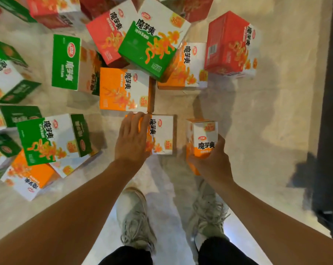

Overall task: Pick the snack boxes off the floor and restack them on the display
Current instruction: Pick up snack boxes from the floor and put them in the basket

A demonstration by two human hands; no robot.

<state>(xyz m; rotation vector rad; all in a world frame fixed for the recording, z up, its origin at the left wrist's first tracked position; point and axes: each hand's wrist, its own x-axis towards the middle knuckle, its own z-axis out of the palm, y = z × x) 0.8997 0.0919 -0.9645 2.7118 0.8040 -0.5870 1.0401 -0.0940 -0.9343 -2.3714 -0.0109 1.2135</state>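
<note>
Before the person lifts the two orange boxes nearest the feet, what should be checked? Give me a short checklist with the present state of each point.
1. Right hand has a grip on the upright orange box: ok, fingers curl round its lower part.
2. Left hand has a grip on the flat orange box: not ok, fingers lie straight on top.
3. Flat orange box free of the other orange box behind it: cannot tell, edges look very close.
4. Shoes clear of both boxes: ok.
5. Display in view for restacking: not ok, only floor shows.
</note>
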